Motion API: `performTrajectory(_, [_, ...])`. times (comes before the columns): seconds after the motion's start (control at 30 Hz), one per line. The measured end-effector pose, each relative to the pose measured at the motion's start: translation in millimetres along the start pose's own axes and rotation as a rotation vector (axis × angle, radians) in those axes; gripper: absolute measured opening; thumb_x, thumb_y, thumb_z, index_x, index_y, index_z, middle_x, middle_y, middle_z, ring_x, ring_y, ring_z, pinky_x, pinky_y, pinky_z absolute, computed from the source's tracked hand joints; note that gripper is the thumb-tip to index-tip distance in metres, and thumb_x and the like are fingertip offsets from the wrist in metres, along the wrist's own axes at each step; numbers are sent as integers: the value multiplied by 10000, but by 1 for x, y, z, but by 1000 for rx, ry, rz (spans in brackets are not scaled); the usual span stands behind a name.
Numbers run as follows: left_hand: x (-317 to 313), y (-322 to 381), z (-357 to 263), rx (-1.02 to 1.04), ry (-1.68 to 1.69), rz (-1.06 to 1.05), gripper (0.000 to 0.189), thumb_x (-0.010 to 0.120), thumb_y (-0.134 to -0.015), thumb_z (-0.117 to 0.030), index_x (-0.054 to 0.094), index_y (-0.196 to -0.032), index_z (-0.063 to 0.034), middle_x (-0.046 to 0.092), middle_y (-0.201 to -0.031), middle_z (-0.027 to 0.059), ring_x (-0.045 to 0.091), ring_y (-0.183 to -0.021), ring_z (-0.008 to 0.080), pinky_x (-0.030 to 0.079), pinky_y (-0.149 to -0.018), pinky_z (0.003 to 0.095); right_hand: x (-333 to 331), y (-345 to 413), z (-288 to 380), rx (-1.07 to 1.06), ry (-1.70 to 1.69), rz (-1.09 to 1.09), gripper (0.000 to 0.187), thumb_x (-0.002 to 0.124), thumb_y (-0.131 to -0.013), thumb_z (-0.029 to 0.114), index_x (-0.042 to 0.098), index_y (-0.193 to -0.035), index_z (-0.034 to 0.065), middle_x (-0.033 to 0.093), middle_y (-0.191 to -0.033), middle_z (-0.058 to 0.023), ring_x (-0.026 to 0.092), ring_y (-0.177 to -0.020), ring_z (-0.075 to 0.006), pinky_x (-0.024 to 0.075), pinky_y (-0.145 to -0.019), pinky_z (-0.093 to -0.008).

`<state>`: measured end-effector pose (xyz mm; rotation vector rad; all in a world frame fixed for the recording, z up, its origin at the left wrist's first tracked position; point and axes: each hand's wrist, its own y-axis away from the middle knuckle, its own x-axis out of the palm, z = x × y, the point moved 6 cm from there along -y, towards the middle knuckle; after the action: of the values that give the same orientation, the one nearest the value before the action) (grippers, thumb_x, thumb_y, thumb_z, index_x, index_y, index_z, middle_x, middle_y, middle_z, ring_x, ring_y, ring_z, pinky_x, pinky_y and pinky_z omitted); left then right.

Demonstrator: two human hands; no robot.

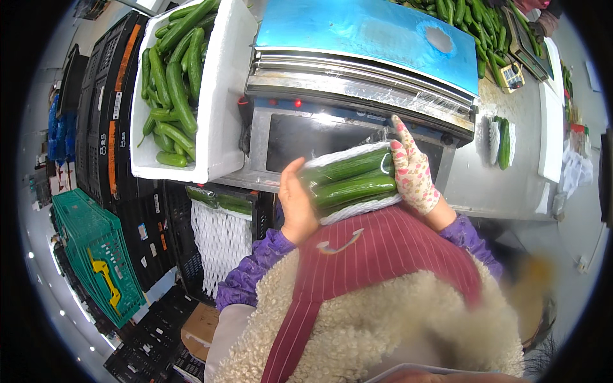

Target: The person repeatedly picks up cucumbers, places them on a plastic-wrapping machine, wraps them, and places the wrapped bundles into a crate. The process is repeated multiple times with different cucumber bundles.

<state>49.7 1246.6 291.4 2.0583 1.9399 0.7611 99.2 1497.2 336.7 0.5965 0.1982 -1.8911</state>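
Between my two hands is a pack of cucumbers in clear plastic film, with white foam netting along its upper and lower sides. My bare left hand grips its left end. On the right end presses my right hand, in a flowered glove, the index finger stretched out. Just beyond the pack stands a film wrapping machine with a blue top, metal rollers and lit red lights. Its dark flat plate lies partly hidden behind the pack.
At the left, a white foam box holds loose cucumbers. Black crates and green crates stand farther left. On the steel table one cucumber lies with foam netting. A cucumber pile and another person's gloved hand are at upper right.
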Motion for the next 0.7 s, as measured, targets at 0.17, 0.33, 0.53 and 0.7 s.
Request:
performTrajectory(0.17, [5, -6, -28, -233, -69, 362, 537, 422, -1052, -392, 552, -1284, 75, 649, -1201, 143, 621, -1090, 220, 489, -970, 343, 8, -17, 20, -48, -59, 243, 330, 487, -1055, 290, 633, -1192, 27, 687, -926, -192, 667, -848, -296, 506, -802, -375])
performTrajectory(0.33, [45, -14, -77, 86, -768, 1091, 998, 889, -663, -192, 358, -1485, 6, 567, -1352, 163, 551, -1222, 234, 423, -1057, 363, 39, -33, 24, 106, -145, 461, 428, 509, -1041, 367, 657, -914, -14, 620, -731, -122, 542, -680, -177, 471, -695, -356])
performTrajectory(0.53, [50, -26, -50, -526, -427, 1013, 1027, 891, -606, -68, 354, -1481, -31, 562, -1321, 133, 532, -1214, 192, 439, -1043, 342, 60, -49, 7, 445, -306, 499, 455, 522, -1028, 435, 706, -980, 21, 654, -822, -63, 602, -752, -137, 476, -642, -299])
performTrajectory(0.7, [25, -35, -80, -384, 199, 735, 803, 803, -788, -171, 387, -1455, -7, 598, -1293, 165, 609, -1175, 262, 512, -1022, 420, 63, -45, 34, 479, -1096, 661, 572, 461, -1036, 504, 590, -1210, -25, 713, -993, -128, 706, -896, -218, 582, -812, -330])
